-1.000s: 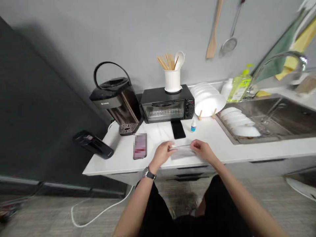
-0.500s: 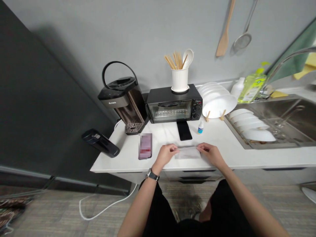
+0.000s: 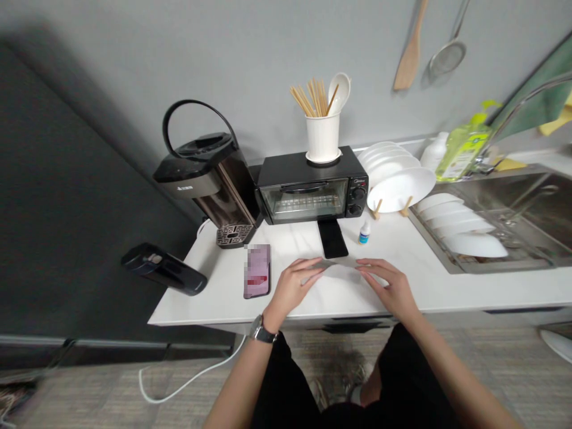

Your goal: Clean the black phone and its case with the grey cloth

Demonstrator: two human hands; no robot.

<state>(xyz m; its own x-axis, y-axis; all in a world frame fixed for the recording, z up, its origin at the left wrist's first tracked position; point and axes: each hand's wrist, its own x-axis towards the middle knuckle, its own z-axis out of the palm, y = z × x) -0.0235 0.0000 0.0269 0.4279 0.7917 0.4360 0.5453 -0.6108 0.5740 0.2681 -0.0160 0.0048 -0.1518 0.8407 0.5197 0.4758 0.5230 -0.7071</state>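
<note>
Between my two hands, over the front of the white countertop, is a thin pale rectangular sheet. It shows nearly edge-on, and I cannot tell its material. My left hand pinches its left end between thumb and fingers. The fingers of my right hand close on the opposite end. Just beyond the sheet lies a black phone, dark side up. To the right of that phone stands a small white bottle with a blue label. Left of my left hand rests another phone with a lit, partly blurred screen.
Along the back are a water dispenser, a toaster oven topped by a chopstick holder, and racked plates. A dark flask is at left. The sink with stacked bowls is at right.
The sheet has tilted from showing its broad face to nearly edge-on. My hands have turned with it, fingers straighter than before. The view has shifted slightly closer.
</note>
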